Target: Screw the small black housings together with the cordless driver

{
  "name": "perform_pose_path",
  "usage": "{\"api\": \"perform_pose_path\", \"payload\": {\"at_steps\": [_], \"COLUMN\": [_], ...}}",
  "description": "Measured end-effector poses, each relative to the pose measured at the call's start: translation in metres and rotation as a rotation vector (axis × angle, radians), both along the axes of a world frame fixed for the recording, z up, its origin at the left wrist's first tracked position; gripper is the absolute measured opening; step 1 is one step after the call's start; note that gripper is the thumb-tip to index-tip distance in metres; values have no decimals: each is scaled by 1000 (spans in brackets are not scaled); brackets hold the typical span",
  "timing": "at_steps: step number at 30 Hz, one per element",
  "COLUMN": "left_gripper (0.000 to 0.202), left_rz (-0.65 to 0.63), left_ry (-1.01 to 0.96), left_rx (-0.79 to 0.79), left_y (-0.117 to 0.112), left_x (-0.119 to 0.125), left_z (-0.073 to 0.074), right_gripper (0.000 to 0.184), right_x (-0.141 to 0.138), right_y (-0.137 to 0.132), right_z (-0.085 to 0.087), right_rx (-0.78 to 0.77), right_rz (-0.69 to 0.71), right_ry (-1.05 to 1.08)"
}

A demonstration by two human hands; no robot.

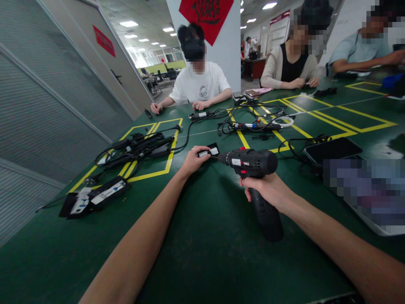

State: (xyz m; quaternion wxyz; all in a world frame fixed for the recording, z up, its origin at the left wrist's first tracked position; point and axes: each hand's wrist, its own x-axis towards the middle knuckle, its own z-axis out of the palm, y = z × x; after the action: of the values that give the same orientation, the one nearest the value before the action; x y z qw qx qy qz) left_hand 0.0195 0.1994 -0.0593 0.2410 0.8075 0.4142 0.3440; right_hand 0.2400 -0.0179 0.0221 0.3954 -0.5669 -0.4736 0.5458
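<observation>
My right hand (268,190) is wrapped round the grip of a black cordless drill (253,162), held above the green table (202,253) with its chuck pointing left. The drill's tip meets a small black part with a white label (210,151). My left hand (193,160) is closed on that part, pinching it at its left end just above the table.
Black power adapters and cables (139,147) lie inside a yellow-taped box at left. More black parts (95,196) sit near the left edge. Tangled cables and tools (256,122) fill the middle. A tablet (332,150) lies at right. Three people sit along the far side.
</observation>
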Motion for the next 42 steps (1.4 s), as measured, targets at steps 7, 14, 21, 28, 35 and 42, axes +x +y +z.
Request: {"api": "perform_pose_path", "payload": {"at_steps": [7,14,21,28,35,42], "left_gripper": [34,33,34,34,34,34], "left_rz": [-13,-1,0,-1,8,-5], "left_ry": [-5,-6,12,7,8,-2], "left_rx": [14,12,14,3,-8,-1], "left_y": [-1,0,-1,0,-2,-2], "left_x": [0,0,0,-1,1,1], "left_z": [1,1,1,0,3,2], "right_gripper": [8,9,9,8,9,8], "right_x": [0,0,0,-1,0,-1], "right_y": [1,1,0,1,0,1], "right_z": [1,-1,0,0,1,0], "right_rx": [2,-4,-3,7,8,3], "right_rz": [-2,4,-5,2,-2,-8], "right_ry": [-7,-37,-23,-9,-13,-10]}}
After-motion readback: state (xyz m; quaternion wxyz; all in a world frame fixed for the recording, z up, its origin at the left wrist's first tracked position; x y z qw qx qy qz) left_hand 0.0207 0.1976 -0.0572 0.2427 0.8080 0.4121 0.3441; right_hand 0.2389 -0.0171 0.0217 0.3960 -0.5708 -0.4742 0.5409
